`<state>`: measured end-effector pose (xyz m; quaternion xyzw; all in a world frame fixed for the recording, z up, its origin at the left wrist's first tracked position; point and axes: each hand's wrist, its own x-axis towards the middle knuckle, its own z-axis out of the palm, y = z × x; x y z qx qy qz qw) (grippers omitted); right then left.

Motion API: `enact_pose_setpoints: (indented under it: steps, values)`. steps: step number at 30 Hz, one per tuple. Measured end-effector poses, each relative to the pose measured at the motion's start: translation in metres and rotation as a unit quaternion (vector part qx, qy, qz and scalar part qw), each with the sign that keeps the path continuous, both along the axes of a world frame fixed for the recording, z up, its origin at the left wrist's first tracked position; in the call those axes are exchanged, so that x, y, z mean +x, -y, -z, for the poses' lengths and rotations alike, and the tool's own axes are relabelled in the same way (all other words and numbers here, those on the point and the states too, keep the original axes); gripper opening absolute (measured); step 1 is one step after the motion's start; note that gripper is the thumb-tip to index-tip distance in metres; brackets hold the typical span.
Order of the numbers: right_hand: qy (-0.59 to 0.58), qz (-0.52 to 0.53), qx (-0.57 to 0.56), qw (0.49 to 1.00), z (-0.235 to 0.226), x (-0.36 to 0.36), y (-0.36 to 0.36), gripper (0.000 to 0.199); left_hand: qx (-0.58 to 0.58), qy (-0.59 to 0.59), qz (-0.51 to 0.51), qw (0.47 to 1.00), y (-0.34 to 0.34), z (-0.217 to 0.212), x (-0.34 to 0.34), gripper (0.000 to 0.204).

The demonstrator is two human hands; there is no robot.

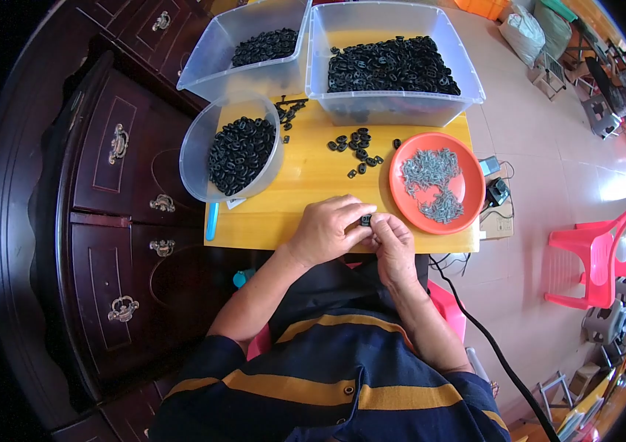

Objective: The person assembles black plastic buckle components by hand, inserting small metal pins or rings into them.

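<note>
Over the front edge of the yellow table, my left hand [330, 230] pinches a small black oval plastic part [365, 220]. My right hand [392, 243] meets it from the other side, its thumb and finger closed at the part; anything smaller between those fingertips is hidden. Close to my right hand lies an orange-red plate [400, 190] with heaps of small silvery metal pins or screws [431, 171]. Several loose black parts [361, 153] are scattered on the table beyond my hands. A round clear tub [194, 173] full of such parts stands left of them.
Two clear rectangular bins [394, 110] [210, 77] holding black parts stand at the table's far side. A blue stick-like object [212, 221] lies at the left front corner. Dark wooden drawers [110, 147] flank the left. Rightward are a black cable [486, 331] and a pink chair [585, 254].
</note>
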<state>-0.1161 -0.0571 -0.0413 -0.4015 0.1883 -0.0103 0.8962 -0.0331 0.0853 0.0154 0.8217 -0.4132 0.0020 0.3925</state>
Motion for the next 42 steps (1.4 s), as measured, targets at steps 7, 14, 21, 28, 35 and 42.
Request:
enact_pose_setpoints:
  steps: [7, 14, 21, 28, 35, 42]
  values:
    - [-0.002, 0.018, 0.005, 1.0, 0.002, 0.002, 0.0, 0.015, 0.01, 0.011, -0.026, 1.0, 0.0, -0.002, 0.0, 0.03]
    - [-0.005, 0.013, -0.025, 1.0, 0.0, 0.003, -0.001, 0.015, -0.029, 0.038, -0.026, 0.999, 0.003, 0.006, 0.001, 0.021]
    - [0.009, 0.012, -0.056, 0.998, -0.001, 0.005, 0.0, 0.016, -0.028, 0.017, -0.041, 0.999, 0.003, 0.002, -0.002, 0.023]
    - [0.036, -0.039, -0.13, 0.99, 0.002, 0.003, 0.001, 0.019, 0.026, -0.065, -0.006, 0.998, -0.01, -0.008, 0.002, 0.018]
    - [0.032, -0.118, -0.179, 0.976, -0.001, -0.002, 0.01, 0.017, 0.238, -0.042, -0.018, 0.97, -0.046, -0.064, 0.082, 0.014]
    - [0.036, -0.12, -0.16, 0.979, -0.006, -0.004, 0.011, 0.016, -0.037, 0.024, -0.208, 0.977, -0.045, -0.107, 0.134, 0.039]
